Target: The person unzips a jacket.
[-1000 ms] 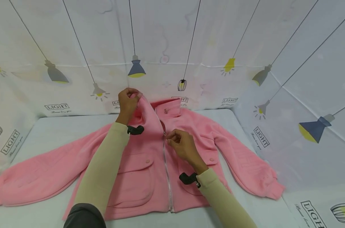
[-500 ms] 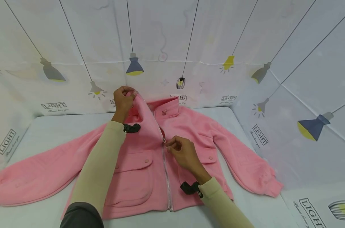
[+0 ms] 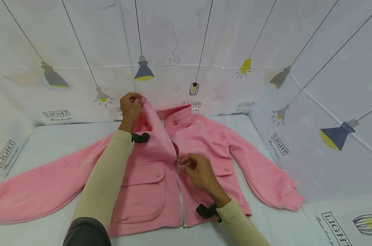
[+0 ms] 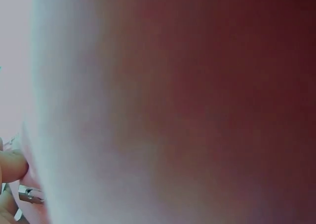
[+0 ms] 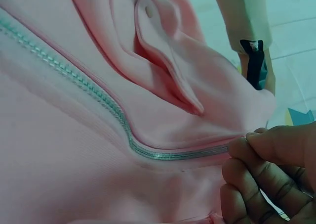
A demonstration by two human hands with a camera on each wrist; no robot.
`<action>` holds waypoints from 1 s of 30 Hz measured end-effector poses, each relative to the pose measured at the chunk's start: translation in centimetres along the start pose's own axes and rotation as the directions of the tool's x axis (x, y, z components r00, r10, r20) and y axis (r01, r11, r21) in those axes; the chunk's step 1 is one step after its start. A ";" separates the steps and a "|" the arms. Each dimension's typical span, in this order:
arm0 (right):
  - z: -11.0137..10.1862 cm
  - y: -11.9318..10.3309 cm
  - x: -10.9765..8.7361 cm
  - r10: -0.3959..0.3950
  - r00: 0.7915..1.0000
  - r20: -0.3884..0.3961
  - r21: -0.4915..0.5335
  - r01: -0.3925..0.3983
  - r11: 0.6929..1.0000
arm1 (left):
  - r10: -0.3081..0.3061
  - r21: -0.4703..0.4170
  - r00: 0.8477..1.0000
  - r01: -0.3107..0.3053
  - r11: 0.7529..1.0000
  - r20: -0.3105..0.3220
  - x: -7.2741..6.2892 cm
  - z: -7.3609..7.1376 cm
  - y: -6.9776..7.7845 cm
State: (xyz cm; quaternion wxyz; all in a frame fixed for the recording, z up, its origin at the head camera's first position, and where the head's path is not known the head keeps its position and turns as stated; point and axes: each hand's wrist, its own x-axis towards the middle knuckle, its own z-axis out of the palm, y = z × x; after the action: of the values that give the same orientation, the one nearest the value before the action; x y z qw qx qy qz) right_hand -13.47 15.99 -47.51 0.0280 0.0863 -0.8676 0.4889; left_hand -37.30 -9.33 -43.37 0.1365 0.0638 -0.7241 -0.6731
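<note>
A pink jacket (image 3: 204,136) lies spread front up, its metal zipper (image 3: 180,193) joined from the hem to mid-chest and parted above. High on the left, my left hand (image 3: 131,108) pinches the collar edge and holds that side raised. At the zipper slider (image 3: 177,158), my right hand (image 3: 199,171) pinches the pull between thumb and forefinger. In the right wrist view the zipper teeth (image 5: 74,75) run up to the right hand's fingers (image 5: 276,145). Pink cloth blurs most of the left wrist view; fingers (image 4: 12,165) show at its left edge.
Under the jacket is a white-covered table (image 3: 66,138). A white sheet printed with lamps (image 3: 173,41) hangs behind it and along the sides. The jacket's sleeves (image 3: 38,188) spread out to both sides, and a flap pocket (image 3: 143,191) sits left of the zipper.
My right hand has moved down the zipper with the slider, and the opening above has lengthened. My left hand still grips the collar; the whole head view has shifted slightly.
</note>
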 end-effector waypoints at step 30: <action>0.1 0.4 -7.0 0.148 0.987 0.066 0.078 -0.153 0.985 | -0.028 -0.007 0.996 0.028 1.000 -0.090 1.0 -2.0 -0.6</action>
State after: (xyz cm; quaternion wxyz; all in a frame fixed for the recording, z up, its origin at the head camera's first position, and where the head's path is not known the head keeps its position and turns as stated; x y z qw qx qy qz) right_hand -6.64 16.98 -48.87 -0.0385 0.0363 -0.8512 0.5222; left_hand -37.74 -11.55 -43.71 0.1599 0.1039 -0.7141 -0.6735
